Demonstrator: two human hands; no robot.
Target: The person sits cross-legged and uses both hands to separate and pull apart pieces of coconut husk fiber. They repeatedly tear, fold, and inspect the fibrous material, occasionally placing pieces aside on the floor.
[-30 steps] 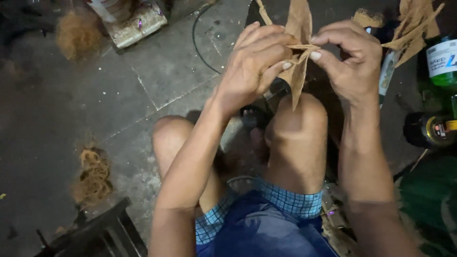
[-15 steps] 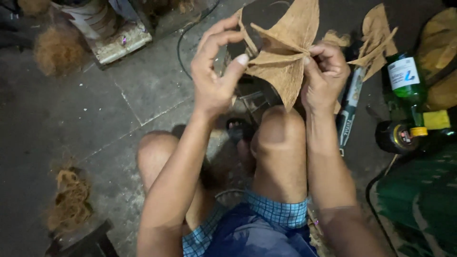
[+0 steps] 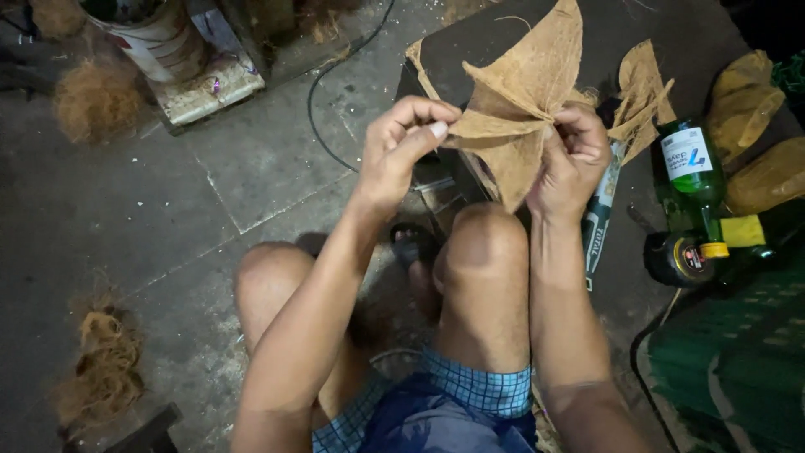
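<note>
The left hand [image 3: 402,151] is pinching one tip of a brown, fibrous husk piece [image 3: 520,109] between thumb and forefinger, while the right hand [image 3: 574,159] is gripping the middle of it from the other side, fingers curled tight. Both hands are holding the piece up above the raised right knee [image 3: 486,243], probably so that its pointed flaps are spreading free and staying in clear sight. Just beyond the right hand, a second husk piece [image 3: 641,92] is lying on a dark board [image 3: 654,25]. To the right of the right hand a green bottle [image 3: 692,168] is standing, with a small dark can [image 3: 675,258] beside it. Far to the left of the left hand, a clump of loose fibre [image 3: 105,369] is resting on the concrete floor [image 3: 168,218].
</note>
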